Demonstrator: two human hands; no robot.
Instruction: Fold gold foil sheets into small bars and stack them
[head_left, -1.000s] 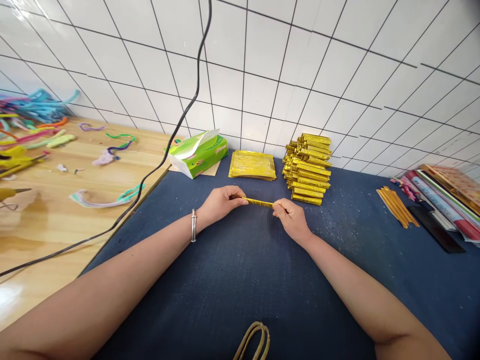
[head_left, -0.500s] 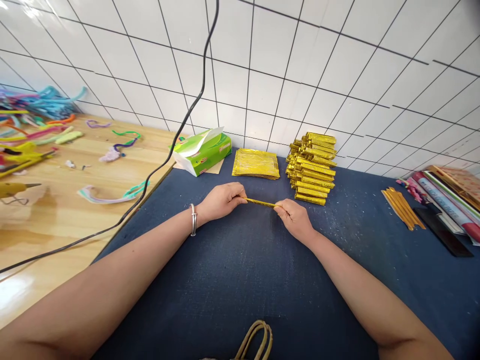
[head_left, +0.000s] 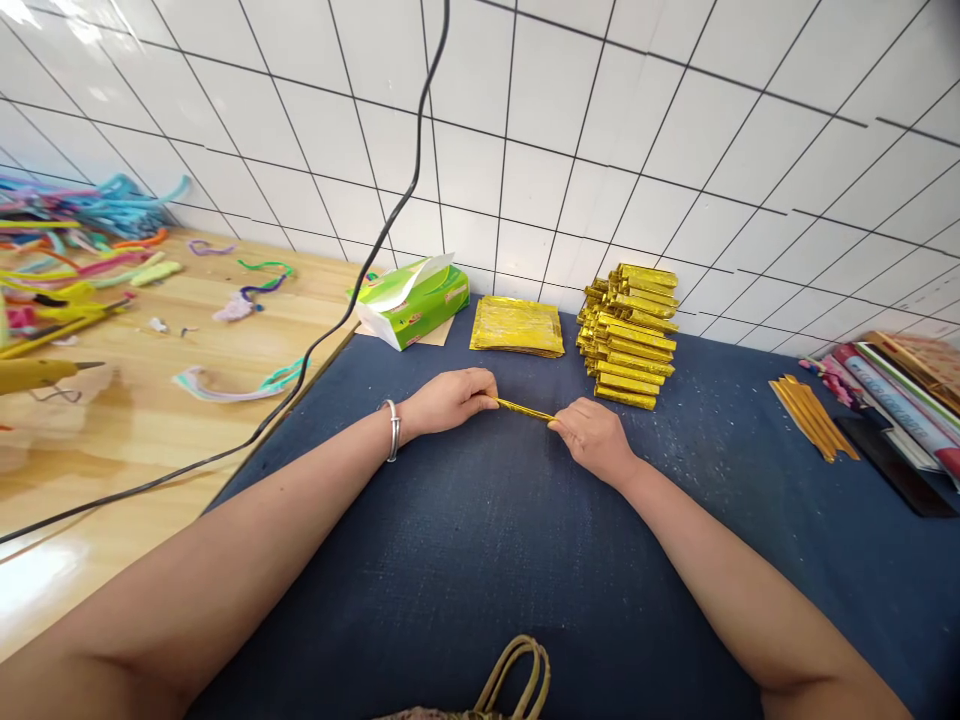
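Observation:
A thin gold foil strip is stretched between my two hands above the dark blue tabletop. My left hand, with a silver bangle at the wrist, pinches its left end. The right end is pinched by my right hand, slightly lower, so the strip slopes down to the right. Behind my hands lies a flat stack of gold sheets. To the right of it, folded gold strips are piled up near the wall.
A green tissue box stands at the back left, with a black cable crossing in front. Pipe cleaners and a yellow glue gun lie on the wooden table. Orange-gold strips and books are at the right.
The view has shifted slightly. The strip's right end has dipped a little with my right hand, so the strip slopes more. Both hands keep their pinch on it.

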